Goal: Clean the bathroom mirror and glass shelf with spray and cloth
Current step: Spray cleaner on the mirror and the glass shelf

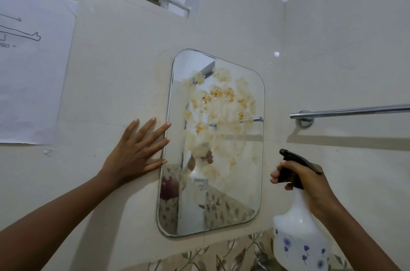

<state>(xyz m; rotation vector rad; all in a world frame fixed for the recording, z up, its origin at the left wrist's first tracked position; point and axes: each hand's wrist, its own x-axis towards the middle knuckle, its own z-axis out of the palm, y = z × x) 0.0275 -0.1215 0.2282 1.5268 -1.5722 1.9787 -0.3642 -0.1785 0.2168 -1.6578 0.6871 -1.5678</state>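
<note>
The stained wall mirror (213,144) hangs between both hands: the left hand (135,151) lies spread flat on the tiles, fingertips touching its left edge; the right hand (304,179) grips the spray bottle (297,226) just right of it.

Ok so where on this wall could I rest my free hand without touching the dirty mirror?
Bare cream tile lies between the taped white paper sheet and the rounded wall mirror, where the left hand is flat, fingertips at the mirror's edge. Tile under the chrome towel bar is partly taken by the right hand gripping the white flowered spray bottle.
</note>
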